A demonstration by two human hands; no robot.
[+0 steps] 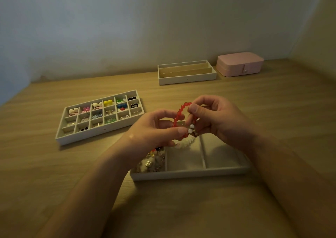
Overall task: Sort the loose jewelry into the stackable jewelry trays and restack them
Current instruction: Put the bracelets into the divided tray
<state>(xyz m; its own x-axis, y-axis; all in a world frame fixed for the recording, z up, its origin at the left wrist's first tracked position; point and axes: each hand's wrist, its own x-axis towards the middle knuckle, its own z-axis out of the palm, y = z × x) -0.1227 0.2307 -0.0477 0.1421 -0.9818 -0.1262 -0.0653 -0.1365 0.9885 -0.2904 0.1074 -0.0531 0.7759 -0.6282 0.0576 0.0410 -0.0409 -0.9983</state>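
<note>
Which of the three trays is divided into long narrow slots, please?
The far tray beside the pink box; the left tray has small squares, the nearest tray wide compartments.

Wooden table (54,174), grid tray (91,135), slotted tray (187,80), wide-compartment tray (190,174), pink case (240,64)

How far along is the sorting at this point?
Done: the grid tray is mostly filled. In hand: left hand and right hand pinch a red bracelet over the near tray. Remaining: the pile in its left compartment, the empty slotted tray, and restacking all three.
</note>
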